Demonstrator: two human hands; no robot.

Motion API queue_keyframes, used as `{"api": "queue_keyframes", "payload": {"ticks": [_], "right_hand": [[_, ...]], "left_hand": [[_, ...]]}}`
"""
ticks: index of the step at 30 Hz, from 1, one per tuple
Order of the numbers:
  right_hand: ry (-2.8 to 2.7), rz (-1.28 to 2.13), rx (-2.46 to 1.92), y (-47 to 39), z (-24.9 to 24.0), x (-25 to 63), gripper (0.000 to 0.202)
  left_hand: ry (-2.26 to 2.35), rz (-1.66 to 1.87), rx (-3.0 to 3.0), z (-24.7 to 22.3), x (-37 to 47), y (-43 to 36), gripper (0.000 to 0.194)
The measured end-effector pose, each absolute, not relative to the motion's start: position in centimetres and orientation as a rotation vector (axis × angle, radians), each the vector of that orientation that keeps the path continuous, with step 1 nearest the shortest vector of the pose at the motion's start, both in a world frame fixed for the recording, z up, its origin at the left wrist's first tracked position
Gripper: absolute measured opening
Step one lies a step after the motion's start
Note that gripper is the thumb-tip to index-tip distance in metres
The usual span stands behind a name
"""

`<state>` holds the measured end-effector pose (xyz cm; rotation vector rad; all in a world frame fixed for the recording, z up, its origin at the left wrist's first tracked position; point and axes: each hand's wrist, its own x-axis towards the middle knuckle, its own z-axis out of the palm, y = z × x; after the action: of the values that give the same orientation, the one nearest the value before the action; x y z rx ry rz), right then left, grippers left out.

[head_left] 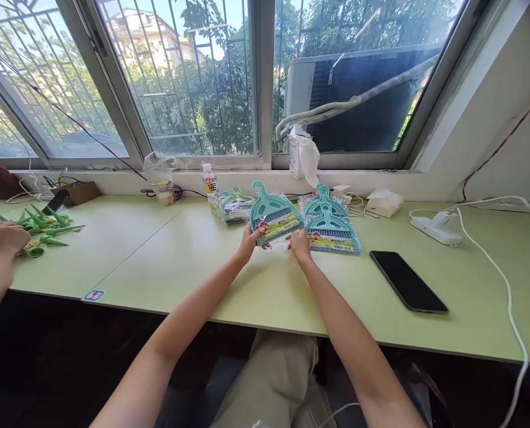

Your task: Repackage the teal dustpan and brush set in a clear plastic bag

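The fingers of the left hand (249, 241) pinch the lower left corner of a bagged teal mini dustpan set (274, 219), and the fingers of the right hand (298, 244) close on its lower right corner, so the pack is held from both sides, tilted up toward the camera with its handle pointing at the window, likely so the label faces the viewer. It hangs just above the desk (265, 285), toward the back edge and near the middle. Just to its right lies a stack of like packs (332, 229), touching or nearly touching it; behind to the left sits another small pile (235, 208) beside a plastic bottle (209, 185). A black phone (408, 280) lies flat well to the right, with a white power strip (436, 229) and its cable (505, 285) farther out. The near half of the desk in front of the hands is bare, leaving room to draw the pack back. At the far left edge another person's hand (3, 238) rests by green plastic cones (41, 229).
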<state>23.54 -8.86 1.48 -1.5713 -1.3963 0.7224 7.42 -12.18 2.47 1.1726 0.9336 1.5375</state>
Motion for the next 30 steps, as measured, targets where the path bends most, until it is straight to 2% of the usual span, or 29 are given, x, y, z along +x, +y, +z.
{"api": "queue_keyframes", "payload": {"ticks": [5,8,11,14,17,25,30], "right_hand": [[-1.610,0.447,-1.555,-9.5,1.8,23.8,0.036],[-1.692,0.366,-1.579,-9.7,1.6,24.0,0.025],[-1.598,0.489,-1.586,-9.6,1.5,24.0,0.027],[-1.407,0.753,-1.508,-9.4,1.7,23.9,0.046],[-1.324,0.832,-1.492,-9.3,1.8,24.0,0.058],[-1.594,0.582,-1.393,-9.3,1.5,24.6,0.064],[-1.605,0.312,-1.570,-9.5,1.6,24.8,0.051]], "left_hand": [[0.936,1.561,1.089,3.0,6.8,-12.1,0.046],[0.973,1.535,1.037,3.1,6.6,-12.0,0.047],[0.979,1.510,1.021,3.0,6.7,-11.9,0.047],[0.977,1.503,0.991,3.0,6.7,-11.9,0.041],[0.964,1.472,1.003,3.0,6.7,-11.9,0.037],[0.943,1.547,0.950,2.7,6.0,-11.5,0.037],[0.934,1.472,0.990,2.8,6.5,-11.8,0.043]]}}
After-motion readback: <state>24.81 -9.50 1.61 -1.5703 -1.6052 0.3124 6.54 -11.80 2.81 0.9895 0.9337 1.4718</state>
